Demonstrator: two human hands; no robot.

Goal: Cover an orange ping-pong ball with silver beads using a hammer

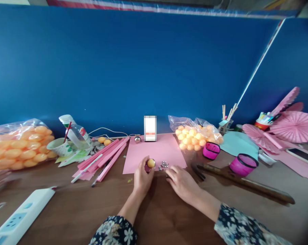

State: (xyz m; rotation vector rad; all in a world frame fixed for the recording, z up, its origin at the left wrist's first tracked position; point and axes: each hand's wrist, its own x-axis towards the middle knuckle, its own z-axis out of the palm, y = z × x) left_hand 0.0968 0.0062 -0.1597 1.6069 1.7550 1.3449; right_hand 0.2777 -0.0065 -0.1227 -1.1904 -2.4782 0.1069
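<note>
My left hand (141, 177) is closed around a small yellow-orange ball (151, 163), held between thumb and fingers; shiny silver shows along the ball's right side. Just right of it, a little heap of shiny silver pieces (164, 165) lies near the front edge of a pink paper sheet (154, 151). My right hand (183, 182) rests beside that heap, fingers stretched out toward it; whether a fingertip touches a piece is too small to tell. A silver ball (137, 139) sits at the sheet's back left, next to a blurred upright phone-like object (150, 128).
Bags of orange balls stand at left (18, 146) and right (192, 136). Pink paper strips (105, 156) lie left of the sheet. A hammer (245, 183) and magenta containers (243, 165) occupy the right; a power strip (23, 214) is front left. A blue wall (143, 68) rises behind.
</note>
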